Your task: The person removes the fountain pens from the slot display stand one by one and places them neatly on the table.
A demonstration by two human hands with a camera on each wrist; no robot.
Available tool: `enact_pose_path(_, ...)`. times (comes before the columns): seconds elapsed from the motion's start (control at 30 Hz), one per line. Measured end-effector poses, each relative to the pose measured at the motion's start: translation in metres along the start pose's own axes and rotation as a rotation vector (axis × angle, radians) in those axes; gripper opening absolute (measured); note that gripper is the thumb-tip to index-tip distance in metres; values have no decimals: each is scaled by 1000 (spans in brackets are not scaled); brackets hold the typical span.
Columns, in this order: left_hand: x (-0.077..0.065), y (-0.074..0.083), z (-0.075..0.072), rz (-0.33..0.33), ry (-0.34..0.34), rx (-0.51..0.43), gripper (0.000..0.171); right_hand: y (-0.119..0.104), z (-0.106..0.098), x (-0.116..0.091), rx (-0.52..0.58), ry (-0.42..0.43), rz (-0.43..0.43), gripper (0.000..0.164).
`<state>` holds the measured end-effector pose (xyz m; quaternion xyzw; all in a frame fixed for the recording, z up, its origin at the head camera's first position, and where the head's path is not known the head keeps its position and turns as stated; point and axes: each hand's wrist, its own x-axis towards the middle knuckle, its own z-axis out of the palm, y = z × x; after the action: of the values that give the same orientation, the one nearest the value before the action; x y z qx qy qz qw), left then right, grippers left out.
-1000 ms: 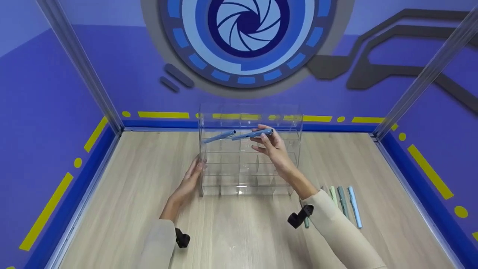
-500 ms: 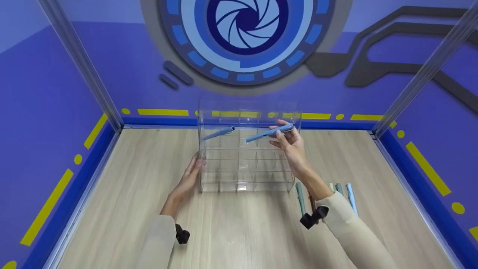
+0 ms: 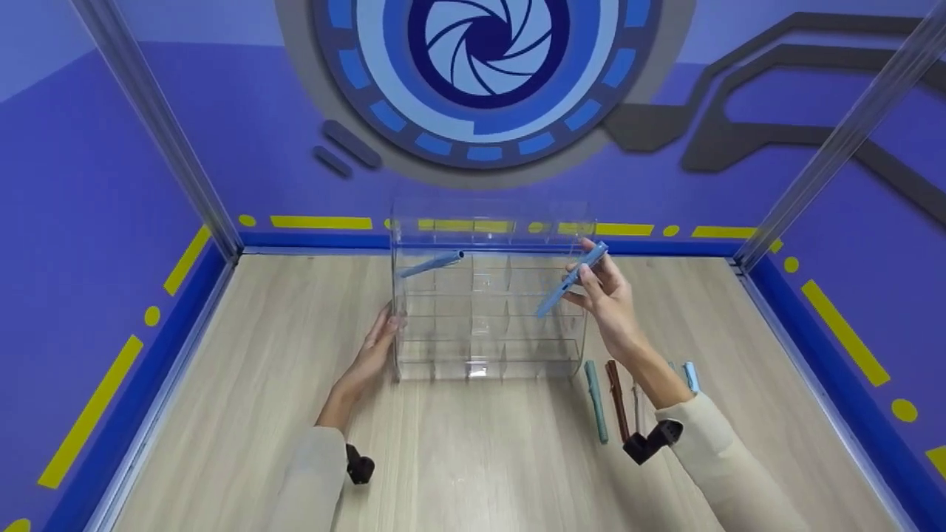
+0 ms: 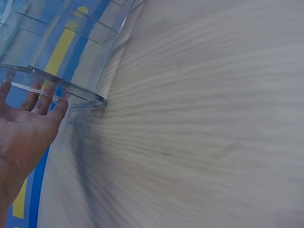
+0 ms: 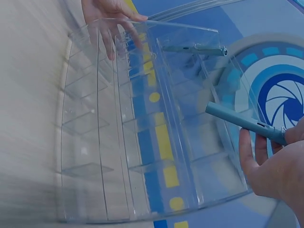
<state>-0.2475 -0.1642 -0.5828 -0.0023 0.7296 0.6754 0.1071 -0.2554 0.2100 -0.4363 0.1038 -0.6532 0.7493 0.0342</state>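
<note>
A clear acrylic rack with several compartments stands upright on the table. My left hand rests against its left side; the left wrist view shows the fingers fairly straight at the side panel. My right hand pinches a capped blue pen between thumb and fingers, at the rack's upper right. The pen slants, its free end pointing down and left. Another blue pen lies tilted in the upper left compartment, and the right wrist view shows this pen behind clear plastic.
Right of the rack, several pens lie on the wooden table: a green pen, a brown pen, a silver one and a light blue pen, some partly hidden by the right arm. Blue printed walls enclose the table.
My right hand has moved right with the blue pen, from the middle of the rack to its right side, and the pen now tilts more steeply. The left hand stays in place.
</note>
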Motion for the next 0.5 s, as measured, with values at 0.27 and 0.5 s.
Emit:
enact_pose_path(0.27, -1, 0, 1, -12, -1, 5, 73, 0, -27, -7, -111, 50, 56, 52)
enact_pose_path(0.5, -1, -2, 0, 26, -17, 14, 69, 1, -48, -14, -195, 83, 86, 50)
